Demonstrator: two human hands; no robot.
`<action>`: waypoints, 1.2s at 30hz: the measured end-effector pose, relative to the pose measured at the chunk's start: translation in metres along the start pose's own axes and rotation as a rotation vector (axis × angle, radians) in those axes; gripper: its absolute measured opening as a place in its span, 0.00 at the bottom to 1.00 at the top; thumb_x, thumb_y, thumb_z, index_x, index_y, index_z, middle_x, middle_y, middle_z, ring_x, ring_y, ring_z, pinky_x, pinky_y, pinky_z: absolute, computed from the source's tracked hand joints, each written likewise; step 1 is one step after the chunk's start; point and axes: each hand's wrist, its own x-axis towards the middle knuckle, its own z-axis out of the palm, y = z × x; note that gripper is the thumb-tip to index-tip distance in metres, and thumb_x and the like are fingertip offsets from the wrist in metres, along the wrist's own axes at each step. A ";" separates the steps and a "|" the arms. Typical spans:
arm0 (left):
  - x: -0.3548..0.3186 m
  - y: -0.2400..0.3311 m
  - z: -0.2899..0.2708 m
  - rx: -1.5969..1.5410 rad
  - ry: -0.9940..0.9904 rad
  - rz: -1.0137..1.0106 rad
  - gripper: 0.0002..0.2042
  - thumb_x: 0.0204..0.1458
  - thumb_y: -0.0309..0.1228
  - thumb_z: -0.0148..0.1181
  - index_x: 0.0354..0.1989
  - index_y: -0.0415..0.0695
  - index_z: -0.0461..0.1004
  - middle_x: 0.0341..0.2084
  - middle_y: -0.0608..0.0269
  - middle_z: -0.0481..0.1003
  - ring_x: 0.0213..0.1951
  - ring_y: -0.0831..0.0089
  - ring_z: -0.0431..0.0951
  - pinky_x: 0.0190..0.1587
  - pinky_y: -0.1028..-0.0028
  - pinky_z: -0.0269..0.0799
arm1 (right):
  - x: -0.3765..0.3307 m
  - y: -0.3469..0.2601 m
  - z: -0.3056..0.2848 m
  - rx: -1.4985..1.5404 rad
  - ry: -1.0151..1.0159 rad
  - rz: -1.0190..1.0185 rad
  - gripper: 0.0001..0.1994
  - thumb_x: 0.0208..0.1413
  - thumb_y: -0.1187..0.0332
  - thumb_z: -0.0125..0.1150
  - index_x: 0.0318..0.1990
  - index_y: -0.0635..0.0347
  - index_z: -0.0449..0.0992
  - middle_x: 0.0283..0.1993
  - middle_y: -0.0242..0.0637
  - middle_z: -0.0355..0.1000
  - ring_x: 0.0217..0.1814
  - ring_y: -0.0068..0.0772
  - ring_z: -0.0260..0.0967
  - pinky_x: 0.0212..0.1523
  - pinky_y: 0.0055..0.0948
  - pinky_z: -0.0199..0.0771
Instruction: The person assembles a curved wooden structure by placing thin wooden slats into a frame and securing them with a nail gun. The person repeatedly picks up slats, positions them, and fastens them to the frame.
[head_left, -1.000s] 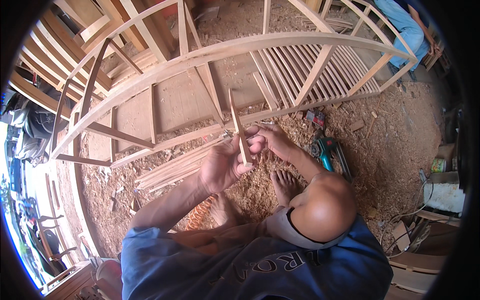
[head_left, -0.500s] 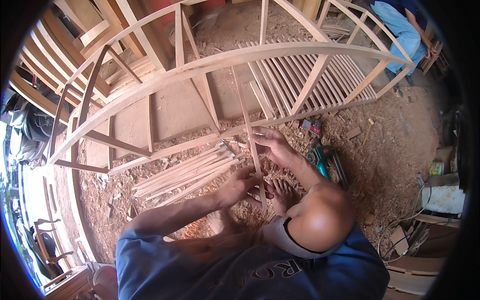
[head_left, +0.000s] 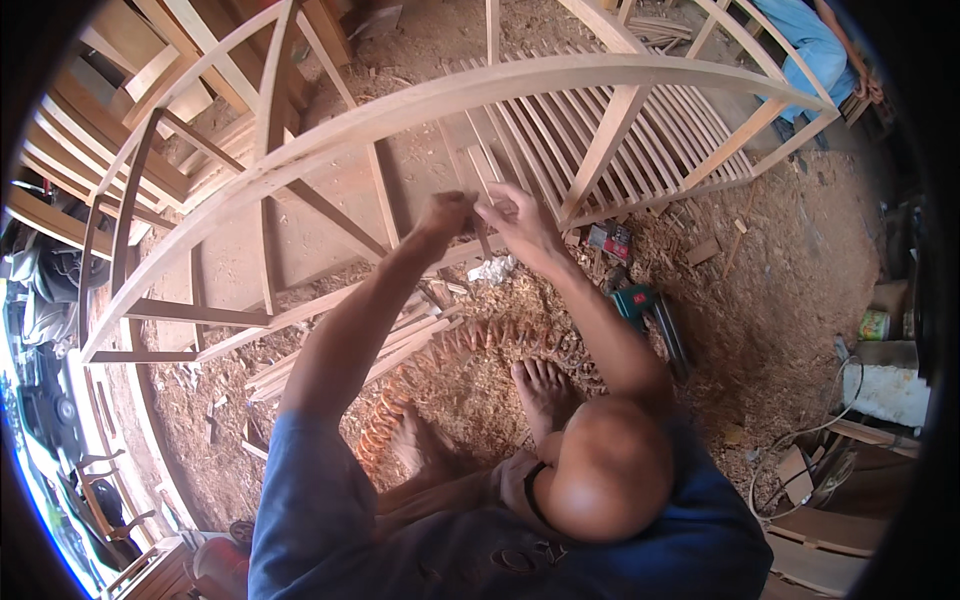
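My left hand (head_left: 446, 218) is closed around a thin wooden slat (head_left: 451, 150), out over the lower rail of a large wooden frame (head_left: 420, 103). Part of the slat shows above the fist and a short end comes out below it. Close beside it, my right hand (head_left: 522, 228) has its fingers bent and apart next to the slat; whether they touch it I cannot make out. The frame has a curved top rail and slanted posts. Evenly spaced slats (head_left: 620, 135) fill its right part, while a plain board (head_left: 330, 200) lies behind the posts at left.
Loose slats (head_left: 400, 345) lie on shavings beside an orange coiled hose (head_left: 385, 415). A teal and black power tool (head_left: 635, 302) and a small red box (head_left: 610, 241) sit at right. Another person (head_left: 815, 60) is at the far right. Boards (head_left: 95, 130) lean at far left.
Both hands have moved forward and up with the slat, from above my feet to the frame's rail. My arms are now stretched out, and the view has shifted slightly.
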 end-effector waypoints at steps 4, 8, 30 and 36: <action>0.045 -0.019 -0.009 0.153 0.044 0.066 0.17 0.64 0.38 0.60 0.43 0.33 0.80 0.31 0.56 0.82 0.31 0.71 0.82 0.37 0.70 0.80 | -0.089 0.034 -0.053 0.194 -0.039 0.027 0.20 0.65 0.63 0.62 0.59 0.66 0.74 0.57 0.50 0.76 0.61 0.39 0.74 0.61 0.36 0.75; 0.064 -0.031 -0.002 0.167 0.022 0.044 0.17 0.62 0.39 0.62 0.42 0.33 0.81 0.30 0.56 0.83 0.30 0.72 0.83 0.36 0.71 0.81 | -0.172 0.068 -0.079 0.301 0.059 0.277 0.16 0.66 0.71 0.59 0.57 0.71 0.74 0.55 0.47 0.77 0.59 0.33 0.75 0.60 0.30 0.76; 0.061 -0.029 0.026 -0.074 0.107 -0.024 0.20 0.63 0.35 0.61 0.52 0.27 0.74 0.38 0.50 0.81 0.36 0.64 0.84 0.43 0.66 0.85 | -0.268 0.096 -0.118 0.206 0.127 0.524 0.20 0.68 0.65 0.58 0.60 0.71 0.71 0.51 0.43 0.78 0.48 0.28 0.76 0.51 0.26 0.77; 0.062 -0.028 0.023 -0.074 0.092 0.005 0.19 0.63 0.34 0.61 0.53 0.28 0.74 0.38 0.50 0.81 0.35 0.65 0.84 0.43 0.67 0.85 | -0.277 0.106 -0.123 0.123 0.186 0.541 0.20 0.68 0.63 0.58 0.60 0.69 0.72 0.51 0.44 0.78 0.48 0.29 0.77 0.52 0.28 0.77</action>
